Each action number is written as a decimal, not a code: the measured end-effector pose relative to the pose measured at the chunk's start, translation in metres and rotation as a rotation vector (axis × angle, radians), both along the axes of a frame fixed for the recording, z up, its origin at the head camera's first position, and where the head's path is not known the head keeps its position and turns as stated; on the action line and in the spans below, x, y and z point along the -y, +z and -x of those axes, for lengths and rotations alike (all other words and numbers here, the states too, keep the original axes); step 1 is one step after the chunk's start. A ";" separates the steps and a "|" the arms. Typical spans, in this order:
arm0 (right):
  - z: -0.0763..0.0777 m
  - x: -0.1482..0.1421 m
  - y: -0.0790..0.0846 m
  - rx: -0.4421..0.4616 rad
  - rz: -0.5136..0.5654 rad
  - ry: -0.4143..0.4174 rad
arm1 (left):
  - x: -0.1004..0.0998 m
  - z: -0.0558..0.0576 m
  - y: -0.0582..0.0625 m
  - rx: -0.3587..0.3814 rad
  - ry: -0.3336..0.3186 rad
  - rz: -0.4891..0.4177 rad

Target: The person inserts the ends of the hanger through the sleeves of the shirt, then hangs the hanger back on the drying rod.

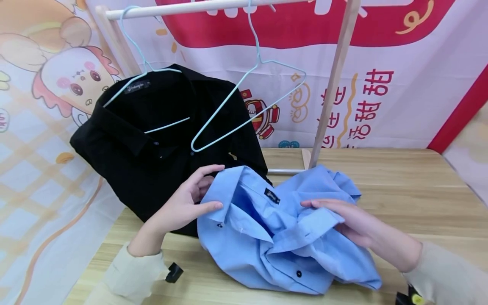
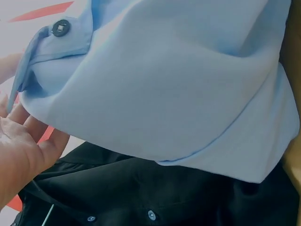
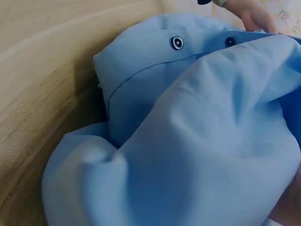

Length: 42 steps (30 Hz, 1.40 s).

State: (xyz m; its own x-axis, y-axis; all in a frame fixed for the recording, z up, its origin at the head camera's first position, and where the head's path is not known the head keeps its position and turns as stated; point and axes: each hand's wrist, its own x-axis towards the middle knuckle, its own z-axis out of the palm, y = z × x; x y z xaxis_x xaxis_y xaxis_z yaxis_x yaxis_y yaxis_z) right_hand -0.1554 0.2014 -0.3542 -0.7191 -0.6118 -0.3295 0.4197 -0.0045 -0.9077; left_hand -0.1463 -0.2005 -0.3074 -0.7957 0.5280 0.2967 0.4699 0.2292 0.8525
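Wooden table [image 1: 408, 186]: blue shirt [image 1: 236, 256], collar [image 1: 223, 186] gripped by left hand [image 1: 187, 198] and right hand [image 1: 354, 221]; apparent step, holding it open; next move calls for even grip.

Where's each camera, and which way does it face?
Head: on the head, facing forward and down at the blue shirt, black shirt and rack; left hand and right hand show.
Left wrist: on that wrist, facing both shirts; left hand partly shows.
Right wrist: likewise, facing the blue shirt and table; left hand beyond, seemingly right hand at edge.
All share the blue shirt.
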 end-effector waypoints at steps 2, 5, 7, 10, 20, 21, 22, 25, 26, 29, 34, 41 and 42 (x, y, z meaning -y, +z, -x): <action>-0.001 0.000 0.003 0.000 -0.007 0.022 | 0.000 -0.002 0.001 -0.037 0.035 0.030; -0.001 -0.002 0.010 0.022 -0.004 0.104 | 0.000 -0.004 0.002 -0.098 0.076 0.042; -0.001 -0.003 0.014 -0.030 -0.045 0.158 | 0.000 -0.006 0.002 -0.139 0.097 0.044; 0.001 -0.005 0.019 -0.218 -0.148 0.160 | -0.002 -0.007 0.004 -0.199 0.125 0.055; 0.022 -0.044 0.027 -0.444 -0.127 0.063 | -0.018 -0.013 0.005 -0.298 0.344 0.194; 0.022 -0.047 0.026 -0.424 -0.051 0.137 | -0.018 -0.014 0.004 -0.306 0.355 0.197; 0.023 -0.049 0.026 -0.399 0.029 0.216 | -0.019 -0.014 0.004 -0.312 0.363 0.195; 0.023 -0.049 0.025 -0.346 0.232 0.451 | -0.020 -0.014 0.005 -0.315 0.380 0.188; 0.022 -0.048 0.025 -0.341 0.270 0.502 | -0.020 -0.014 0.005 -0.314 0.384 0.190; 0.022 -0.049 0.028 -0.380 0.258 0.519 | -0.020 -0.013 0.005 -0.322 0.391 0.212; 0.019 -0.050 0.040 -0.538 -0.093 0.216 | -0.022 -0.014 0.006 -0.351 0.423 0.232; 0.002 -0.039 0.059 -0.978 -0.531 -0.293 | -0.026 -0.015 0.003 -0.590 0.482 0.202; -0.001 -0.037 0.061 -1.075 -0.528 -0.354 | -0.027 -0.015 0.003 -0.632 0.484 0.182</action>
